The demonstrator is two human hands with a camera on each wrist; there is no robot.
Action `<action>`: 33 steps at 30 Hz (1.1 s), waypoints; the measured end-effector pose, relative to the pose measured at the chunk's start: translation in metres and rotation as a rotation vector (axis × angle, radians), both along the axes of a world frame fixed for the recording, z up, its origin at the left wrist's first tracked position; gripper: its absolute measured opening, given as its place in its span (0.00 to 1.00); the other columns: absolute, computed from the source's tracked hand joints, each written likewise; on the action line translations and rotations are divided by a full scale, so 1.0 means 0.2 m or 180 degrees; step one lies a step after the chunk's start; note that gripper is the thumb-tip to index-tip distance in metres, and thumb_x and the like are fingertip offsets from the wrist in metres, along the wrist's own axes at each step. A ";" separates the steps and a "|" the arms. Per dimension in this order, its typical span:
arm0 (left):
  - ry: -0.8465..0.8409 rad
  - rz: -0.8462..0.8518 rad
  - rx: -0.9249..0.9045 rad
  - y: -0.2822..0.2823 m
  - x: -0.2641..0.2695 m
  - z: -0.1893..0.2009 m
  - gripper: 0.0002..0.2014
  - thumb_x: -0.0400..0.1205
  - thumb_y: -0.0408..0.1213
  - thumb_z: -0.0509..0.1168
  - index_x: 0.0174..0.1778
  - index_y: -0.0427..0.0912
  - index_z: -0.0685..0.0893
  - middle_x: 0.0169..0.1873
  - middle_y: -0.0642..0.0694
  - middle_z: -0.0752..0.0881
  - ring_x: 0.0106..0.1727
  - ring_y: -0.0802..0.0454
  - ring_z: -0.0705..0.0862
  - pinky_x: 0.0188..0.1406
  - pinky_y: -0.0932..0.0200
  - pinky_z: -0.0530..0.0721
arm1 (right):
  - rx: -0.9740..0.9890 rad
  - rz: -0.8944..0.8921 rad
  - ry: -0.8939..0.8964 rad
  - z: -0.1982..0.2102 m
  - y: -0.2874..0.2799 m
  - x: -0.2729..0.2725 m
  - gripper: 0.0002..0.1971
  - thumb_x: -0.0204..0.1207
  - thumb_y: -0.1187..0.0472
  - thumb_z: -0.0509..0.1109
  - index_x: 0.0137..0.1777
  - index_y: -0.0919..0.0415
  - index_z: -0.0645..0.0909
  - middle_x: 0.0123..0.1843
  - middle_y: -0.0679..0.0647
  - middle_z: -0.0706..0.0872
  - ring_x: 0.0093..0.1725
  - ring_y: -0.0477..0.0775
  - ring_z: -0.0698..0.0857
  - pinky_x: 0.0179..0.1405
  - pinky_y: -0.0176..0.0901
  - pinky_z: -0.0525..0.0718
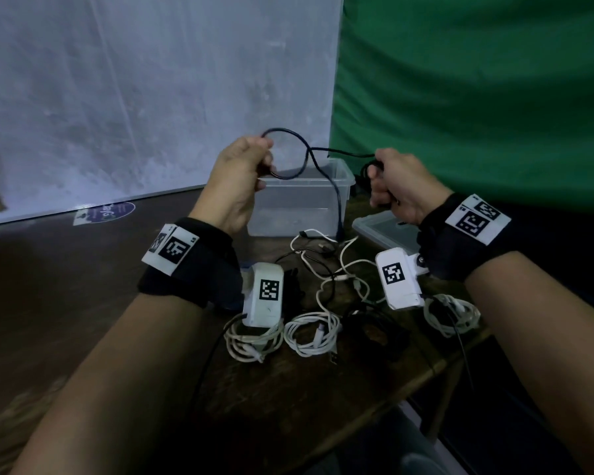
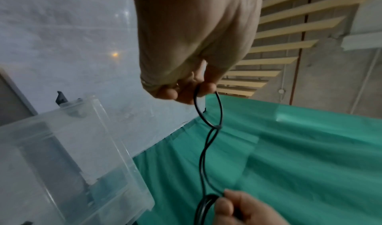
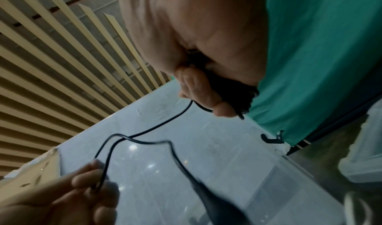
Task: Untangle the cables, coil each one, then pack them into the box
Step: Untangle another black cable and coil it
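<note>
Both hands hold one black cable (image 1: 309, 156) in the air above the clear plastic box (image 1: 300, 204). My left hand (image 1: 244, 176) pinches a loop of it (image 2: 208, 112) between thumb and fingers. My right hand (image 1: 396, 186) grips several wound turns of the same cable (image 3: 229, 89). The strand between the hands crosses over itself, and one end hangs down to the table by the box. Three coiled white cables (image 1: 311, 332) lie near the front of the table. A tangle of white and black cables (image 1: 326, 265) lies behind them.
The box's clear lid (image 1: 381, 228) lies flat to its right. The wooden table's front right edge (image 1: 426, 375) runs diagonally. A white panel (image 1: 151, 97) stands behind on the left, a green cloth (image 1: 477, 97) on the right. A round sticker (image 1: 114, 210) lies far left.
</note>
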State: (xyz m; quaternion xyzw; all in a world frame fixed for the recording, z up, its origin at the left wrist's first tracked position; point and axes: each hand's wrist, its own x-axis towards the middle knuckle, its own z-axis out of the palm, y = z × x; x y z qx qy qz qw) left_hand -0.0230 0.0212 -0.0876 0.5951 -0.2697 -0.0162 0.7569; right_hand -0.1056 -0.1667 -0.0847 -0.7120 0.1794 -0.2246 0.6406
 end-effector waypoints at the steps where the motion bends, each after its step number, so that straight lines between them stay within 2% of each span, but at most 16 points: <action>1: 0.0220 0.0061 -0.0244 0.00 0.01 0.01 0.10 0.85 0.33 0.55 0.39 0.47 0.75 0.27 0.54 0.74 0.26 0.59 0.74 0.28 0.65 0.66 | -0.0017 -0.0089 0.0056 -0.01 -0.01 0.00 0.21 0.84 0.55 0.49 0.28 0.57 0.68 0.14 0.47 0.63 0.13 0.47 0.59 0.24 0.41 0.62; 4: 0.0550 0.0571 -0.0510 0.01 0.05 -0.01 0.12 0.84 0.29 0.51 0.35 0.44 0.68 0.26 0.49 0.69 0.20 0.58 0.67 0.19 0.65 0.64 | 0.0003 -0.0338 0.0122 -0.05 -0.04 0.00 0.19 0.83 0.57 0.51 0.29 0.57 0.68 0.23 0.51 0.65 0.16 0.48 0.60 0.16 0.36 0.63; 6: 0.0694 0.0967 -0.0477 0.02 0.08 -0.03 0.09 0.81 0.25 0.47 0.44 0.44 0.67 0.30 0.47 0.69 0.23 0.56 0.67 0.19 0.67 0.63 | 0.0058 -0.0436 0.0092 -0.05 -0.04 -0.01 0.19 0.83 0.56 0.51 0.30 0.57 0.68 0.25 0.51 0.65 0.17 0.48 0.60 0.16 0.37 0.63; 8: 0.0816 0.1063 -0.0370 0.02 0.09 -0.04 0.13 0.80 0.25 0.43 0.49 0.46 0.66 0.34 0.47 0.70 0.27 0.54 0.67 0.22 0.63 0.65 | 0.0138 -0.0481 -0.0030 -0.05 -0.04 -0.01 0.19 0.84 0.56 0.51 0.30 0.57 0.68 0.25 0.51 0.66 0.16 0.47 0.60 0.18 0.39 0.64; 11: 0.0807 0.0805 -0.0066 0.00 0.08 -0.03 0.16 0.81 0.23 0.44 0.50 0.43 0.75 0.33 0.47 0.71 0.26 0.54 0.69 0.20 0.64 0.69 | 0.0226 -0.0396 -0.0236 -0.03 -0.02 0.00 0.19 0.83 0.55 0.51 0.30 0.57 0.69 0.18 0.48 0.65 0.14 0.47 0.60 0.23 0.41 0.64; 14: 0.0712 0.0532 0.0259 -0.02 0.05 -0.03 0.08 0.83 0.28 0.55 0.52 0.38 0.79 0.37 0.43 0.76 0.29 0.53 0.73 0.18 0.66 0.73 | 0.0428 -0.0123 -0.0486 -0.01 0.01 0.00 0.20 0.83 0.55 0.51 0.29 0.58 0.68 0.13 0.46 0.60 0.15 0.48 0.58 0.26 0.43 0.62; 16: 0.0478 0.0461 0.0521 -0.03 0.03 -0.03 0.03 0.83 0.34 0.62 0.49 0.40 0.80 0.41 0.43 0.78 0.32 0.52 0.77 0.22 0.65 0.76 | 0.0546 0.0034 -0.0659 0.00 0.02 -0.01 0.20 0.83 0.55 0.50 0.28 0.58 0.67 0.13 0.45 0.60 0.15 0.48 0.57 0.27 0.44 0.60; 18: 0.0153 0.0403 0.0945 -0.02 0.01 -0.03 0.08 0.81 0.43 0.66 0.44 0.43 0.82 0.42 0.44 0.82 0.36 0.51 0.80 0.29 0.62 0.79 | 0.0700 0.0114 -0.0862 0.02 0.03 -0.01 0.19 0.84 0.56 0.50 0.30 0.59 0.67 0.13 0.45 0.61 0.14 0.48 0.57 0.28 0.45 0.58; 21: -0.0549 -0.0034 0.1896 0.01 -0.02 -0.02 0.17 0.77 0.56 0.67 0.48 0.45 0.85 0.46 0.48 0.87 0.41 0.54 0.85 0.36 0.61 0.82 | 0.0898 0.0183 -0.1081 0.05 0.03 -0.01 0.19 0.84 0.56 0.50 0.31 0.60 0.67 0.13 0.46 0.61 0.14 0.48 0.56 0.27 0.45 0.60; 23: -0.0890 -0.0572 0.2400 0.02 -0.06 -0.01 0.16 0.79 0.54 0.65 0.49 0.45 0.86 0.41 0.49 0.87 0.36 0.58 0.84 0.34 0.63 0.79 | 0.0925 0.0224 -0.1083 0.06 0.04 -0.01 0.21 0.85 0.55 0.50 0.29 0.59 0.67 0.14 0.47 0.59 0.15 0.49 0.55 0.27 0.43 0.65; 25: -0.1135 -0.0803 0.2824 0.02 -0.09 -0.01 0.16 0.83 0.51 0.60 0.46 0.44 0.88 0.31 0.50 0.83 0.27 0.61 0.78 0.30 0.65 0.74 | 0.1082 0.0349 -0.1150 0.07 0.05 -0.02 0.22 0.85 0.54 0.49 0.28 0.58 0.68 0.15 0.48 0.58 0.15 0.49 0.56 0.27 0.43 0.69; 27: -0.1406 -0.0506 0.3275 0.01 -0.09 -0.02 0.19 0.85 0.51 0.56 0.44 0.45 0.88 0.28 0.49 0.79 0.26 0.58 0.75 0.30 0.64 0.72 | 0.1388 0.0518 -0.1308 0.09 0.05 -0.03 0.22 0.85 0.54 0.48 0.28 0.57 0.67 0.15 0.47 0.58 0.14 0.48 0.57 0.27 0.42 0.70; 29: -0.1495 0.0004 0.3483 0.00 -0.07 -0.03 0.19 0.87 0.49 0.54 0.43 0.44 0.87 0.30 0.49 0.77 0.30 0.55 0.75 0.32 0.62 0.71 | 0.1688 0.0626 -0.1468 0.11 0.05 -0.05 0.22 0.86 0.54 0.47 0.29 0.57 0.66 0.15 0.47 0.58 0.14 0.48 0.57 0.26 0.40 0.71; 31: -0.1440 0.0518 0.3323 -0.01 -0.04 -0.05 0.18 0.87 0.44 0.55 0.46 0.39 0.87 0.30 0.51 0.77 0.33 0.53 0.75 0.36 0.59 0.70 | 0.1908 0.0704 -0.1608 0.12 0.05 -0.06 0.22 0.86 0.54 0.47 0.29 0.57 0.66 0.15 0.47 0.58 0.14 0.47 0.57 0.24 0.38 0.72; 33: -0.1499 0.0899 0.2954 -0.01 -0.02 -0.05 0.15 0.86 0.39 0.57 0.47 0.35 0.85 0.33 0.45 0.79 0.36 0.50 0.76 0.36 0.63 0.68 | 0.2061 0.0781 -0.1746 0.13 0.06 -0.07 0.23 0.86 0.53 0.47 0.29 0.57 0.67 0.15 0.47 0.59 0.14 0.47 0.57 0.24 0.38 0.73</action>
